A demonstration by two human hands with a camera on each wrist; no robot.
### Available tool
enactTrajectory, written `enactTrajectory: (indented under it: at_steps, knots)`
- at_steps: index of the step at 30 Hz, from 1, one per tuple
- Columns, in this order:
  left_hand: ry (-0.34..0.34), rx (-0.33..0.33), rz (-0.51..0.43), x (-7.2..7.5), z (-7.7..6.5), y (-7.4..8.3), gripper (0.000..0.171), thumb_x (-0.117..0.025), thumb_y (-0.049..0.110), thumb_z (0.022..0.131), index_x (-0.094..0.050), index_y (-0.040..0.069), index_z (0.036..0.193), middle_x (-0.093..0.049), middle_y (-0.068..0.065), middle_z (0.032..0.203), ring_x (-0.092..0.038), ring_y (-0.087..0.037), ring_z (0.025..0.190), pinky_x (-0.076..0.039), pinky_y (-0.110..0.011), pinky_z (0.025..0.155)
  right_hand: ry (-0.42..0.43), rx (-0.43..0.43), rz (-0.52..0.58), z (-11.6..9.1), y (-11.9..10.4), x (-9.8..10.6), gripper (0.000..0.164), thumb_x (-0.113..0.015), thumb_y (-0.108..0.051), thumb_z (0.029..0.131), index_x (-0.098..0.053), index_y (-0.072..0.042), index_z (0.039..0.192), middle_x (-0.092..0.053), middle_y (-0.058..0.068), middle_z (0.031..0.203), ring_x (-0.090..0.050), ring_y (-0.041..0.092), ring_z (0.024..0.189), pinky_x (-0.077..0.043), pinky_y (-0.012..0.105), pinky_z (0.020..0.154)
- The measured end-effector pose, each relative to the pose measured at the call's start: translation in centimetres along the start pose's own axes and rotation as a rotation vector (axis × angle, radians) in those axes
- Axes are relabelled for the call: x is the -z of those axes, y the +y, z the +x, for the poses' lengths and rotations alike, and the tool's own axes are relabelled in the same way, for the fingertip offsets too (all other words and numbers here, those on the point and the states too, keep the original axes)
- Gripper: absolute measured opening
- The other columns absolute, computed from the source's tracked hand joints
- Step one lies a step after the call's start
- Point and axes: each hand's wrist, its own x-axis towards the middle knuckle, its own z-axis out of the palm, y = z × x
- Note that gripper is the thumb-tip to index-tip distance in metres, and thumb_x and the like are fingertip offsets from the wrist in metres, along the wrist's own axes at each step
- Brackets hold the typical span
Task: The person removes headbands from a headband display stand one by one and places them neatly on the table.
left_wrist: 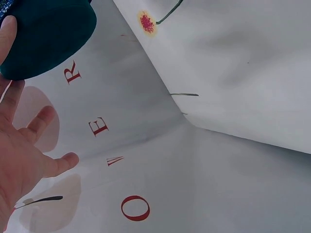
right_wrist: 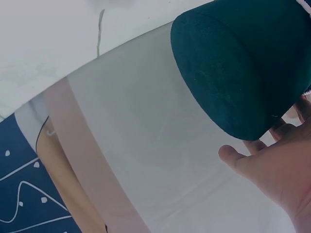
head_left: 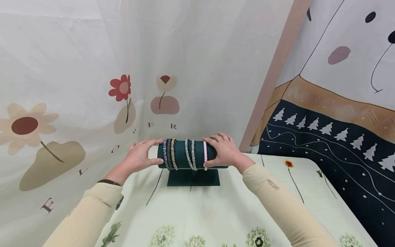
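bracelet roll (left_wrist: 51, 41): cut off, both wrist views | left sleeve print (head_left: 72, 210): too small to read

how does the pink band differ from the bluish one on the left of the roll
The pink band looks pale and plain; the bluish band looks dark and sparkly.
The pink band sits apart from the others, while the bluish band is bunched beside darker bands.
The pink band is at the right hand, the bluish band by the left hand.
Both loop around the dark green roll.
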Motion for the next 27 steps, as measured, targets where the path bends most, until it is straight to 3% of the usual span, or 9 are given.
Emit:
enactTrajectory:
  at_steps: [27]
  knots:
    - [-0.002, -0.002, -0.021, -0.2, 0.1, -0.3, 0.082, -0.087, 0.035, 0.091, -0.048, 0.020, 0.161, -0.049, -0.013, 0.167, -0.039, -0.051, 0.153, -0.005, -0.083, 0.123, 0.004, -0.061, 0.041, -1.9, 2.8, 0.4, 0.102, -0.086, -0.064, 0.078, -0.043, -0.031, 0.165, -0.047, 0.010, 0.166, -0.025, 0.045, 0.161, -0.027, 0.073, 0.127]
